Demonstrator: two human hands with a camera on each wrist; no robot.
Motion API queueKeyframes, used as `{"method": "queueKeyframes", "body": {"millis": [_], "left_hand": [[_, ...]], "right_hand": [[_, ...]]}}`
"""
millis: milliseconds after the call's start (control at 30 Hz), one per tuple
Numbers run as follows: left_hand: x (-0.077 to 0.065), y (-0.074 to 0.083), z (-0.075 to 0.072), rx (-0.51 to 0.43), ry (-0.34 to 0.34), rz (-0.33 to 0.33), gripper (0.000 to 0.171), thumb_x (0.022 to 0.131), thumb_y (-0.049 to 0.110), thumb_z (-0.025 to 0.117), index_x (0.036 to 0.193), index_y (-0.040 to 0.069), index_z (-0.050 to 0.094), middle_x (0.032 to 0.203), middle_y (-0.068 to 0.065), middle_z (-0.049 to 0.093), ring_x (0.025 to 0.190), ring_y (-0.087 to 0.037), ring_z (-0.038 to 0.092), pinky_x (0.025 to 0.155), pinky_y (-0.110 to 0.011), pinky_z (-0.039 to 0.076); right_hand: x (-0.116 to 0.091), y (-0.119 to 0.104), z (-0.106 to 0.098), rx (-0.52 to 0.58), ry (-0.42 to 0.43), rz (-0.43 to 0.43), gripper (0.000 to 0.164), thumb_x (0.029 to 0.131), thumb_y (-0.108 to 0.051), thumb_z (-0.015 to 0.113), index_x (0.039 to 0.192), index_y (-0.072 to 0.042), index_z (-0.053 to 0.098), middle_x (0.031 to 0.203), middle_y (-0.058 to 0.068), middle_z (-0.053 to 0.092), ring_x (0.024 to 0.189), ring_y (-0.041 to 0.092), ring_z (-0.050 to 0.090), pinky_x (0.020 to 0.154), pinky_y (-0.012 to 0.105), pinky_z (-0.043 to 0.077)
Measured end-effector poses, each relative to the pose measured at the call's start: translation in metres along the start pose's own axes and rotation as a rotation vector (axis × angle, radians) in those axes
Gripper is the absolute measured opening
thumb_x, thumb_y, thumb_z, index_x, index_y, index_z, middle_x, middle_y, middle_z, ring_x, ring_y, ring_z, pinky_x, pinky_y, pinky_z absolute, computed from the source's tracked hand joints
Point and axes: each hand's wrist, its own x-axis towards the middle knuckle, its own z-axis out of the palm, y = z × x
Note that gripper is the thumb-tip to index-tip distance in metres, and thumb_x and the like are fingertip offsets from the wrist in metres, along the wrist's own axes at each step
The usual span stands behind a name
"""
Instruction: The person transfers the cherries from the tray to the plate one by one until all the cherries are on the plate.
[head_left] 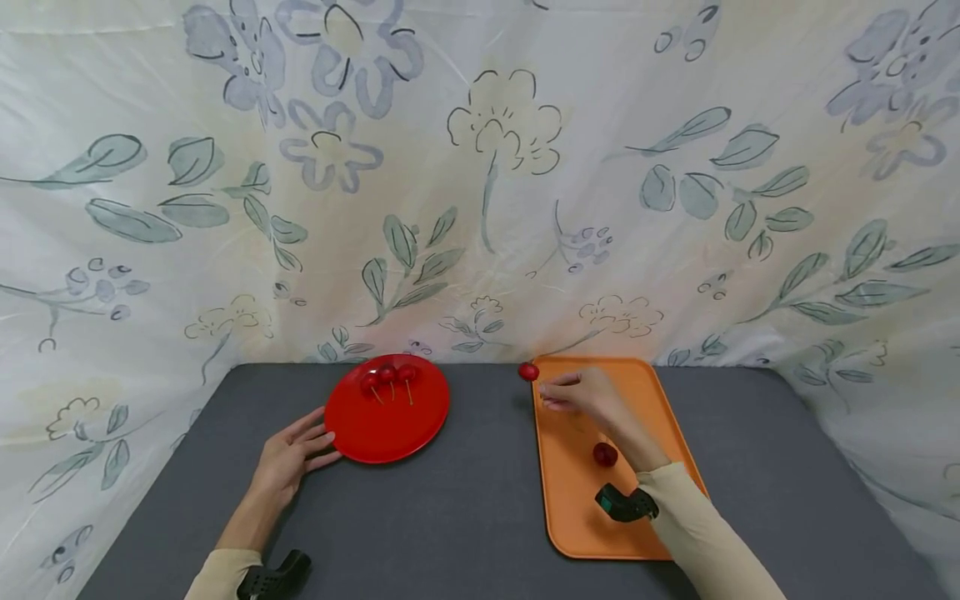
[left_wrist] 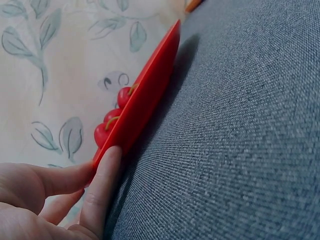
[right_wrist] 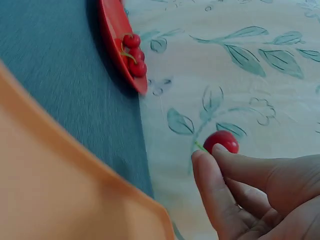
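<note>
My left hand [head_left: 285, 465] holds the near-left rim of a round red plate [head_left: 386, 435], thumb and fingers on either side of the edge in the left wrist view. On the plate's far part sit three red cherries [head_left: 387, 373] with their stems toward me. My right hand [head_left: 588, 394] is over the far left edge of an orange tray [head_left: 581, 525] and pinches a cherry [right_wrist: 223, 142] by its green stem between thumb and finger. Another dark red cherry [head_left: 605, 454] lies on the tray, below the right wrist.
A dark grey tabletop [head_left: 480, 500] stretches between the plate and the tray. Behind it hangs a pale cloth [head_left: 510, 225] printed with flowers and leaves. Each wrist wears a black camera; the right one [head_left: 626, 503] hangs above the tray.
</note>
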Motion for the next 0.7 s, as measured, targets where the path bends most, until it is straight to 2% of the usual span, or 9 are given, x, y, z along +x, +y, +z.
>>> {"method": "queueKeyframes", "body": {"millis": [167,400,533,700], "left_hand": [[-0.002,0.001,-0.001,0.004,0.012,0.000,0.061,0.098,0.002,0.056,0.154,0.006,0.030,0.140,-0.016,0.051,0.092,-0.007,0.068,0.083,-0.036,0.059],[-0.004,0.001,0.000,0.004,0.007,0.020,0.060,0.099,0.001,0.055,0.154,0.005,0.030,0.137,-0.013,0.054,0.093,-0.006,0.068,0.084,-0.035,0.059],[-0.002,0.001,0.001,-0.005,-0.005,0.032,0.061,0.098,0.001,0.056,0.153,0.004,0.031,0.138,-0.014,0.053,0.094,-0.007,0.068,0.085,-0.035,0.059],[-0.002,0.000,0.002,0.000,-0.001,0.032,0.060,0.098,0.000,0.055,0.153,0.005,0.031,0.143,-0.019,0.048,0.094,-0.007,0.068,0.085,-0.035,0.059]], "right_hand": [[0.013,-0.001,0.023,0.113,-0.040,-0.014,0.029,0.091,-0.008,0.069,0.110,0.014,0.068,0.090,0.017,0.073,0.078,0.021,0.073,0.082,0.038,0.059],[0.023,0.003,0.073,0.224,0.010,-0.084,0.027,0.089,0.000,0.069,0.110,0.017,0.067,0.093,0.023,0.072,0.077,0.021,0.073,0.084,0.044,0.056],[0.029,0.003,0.100,0.253,0.017,-0.121,0.021,0.088,0.005,0.069,0.104,0.017,0.069,0.093,0.025,0.071,0.074,0.021,0.073,0.081,0.043,0.058],[0.042,0.001,0.123,0.270,-0.010,-0.099,0.020,0.088,0.002,0.069,0.104,0.015,0.070,0.096,0.024,0.071,0.076,0.022,0.073,0.080,0.039,0.059]]}}
